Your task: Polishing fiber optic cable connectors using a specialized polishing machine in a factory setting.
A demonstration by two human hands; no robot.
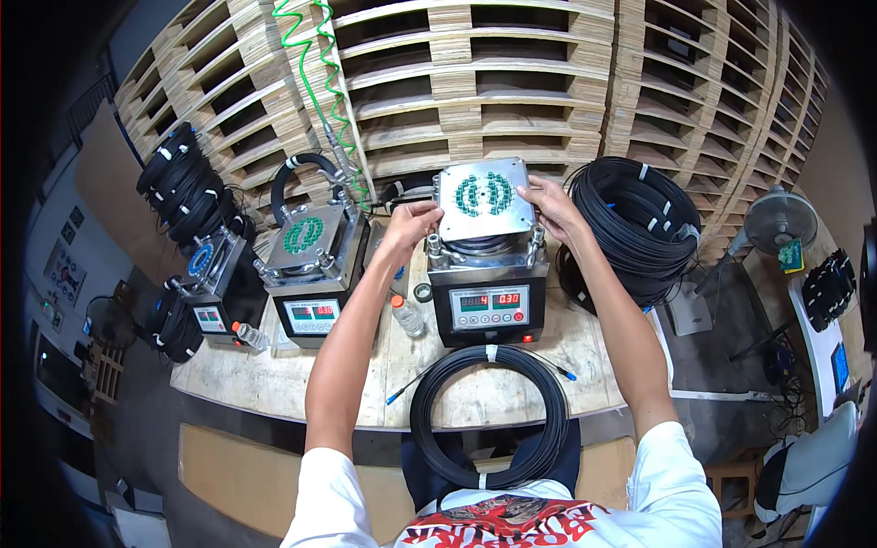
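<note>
A square metal plate (457, 219) with a ring of small green fittings is gripped at its two sides, above a boxy polishing machine (445, 315) with a red digital display. My left hand (413, 228) pinches the plate's left edge. On the opposite edge, the fingers of my right hand (552, 205) are closed. Upright clamp posts (434, 245) stand at the machine's upper corners, beside the lower part of the plate. Whether the plate touches the machine top cannot be made out. In front lies a coil of black cable (427, 402) with blue-tipped ends, overhanging the table edge.
Two similar machines stand left, one with a green-ringed plate (302, 235), the other with a blue ring (201, 260). A clear bottle (408, 320) with an orange cap is beside my left forearm. Large black cable coils (630, 233) sit right. Wooden pallets (475, 82) rise behind.
</note>
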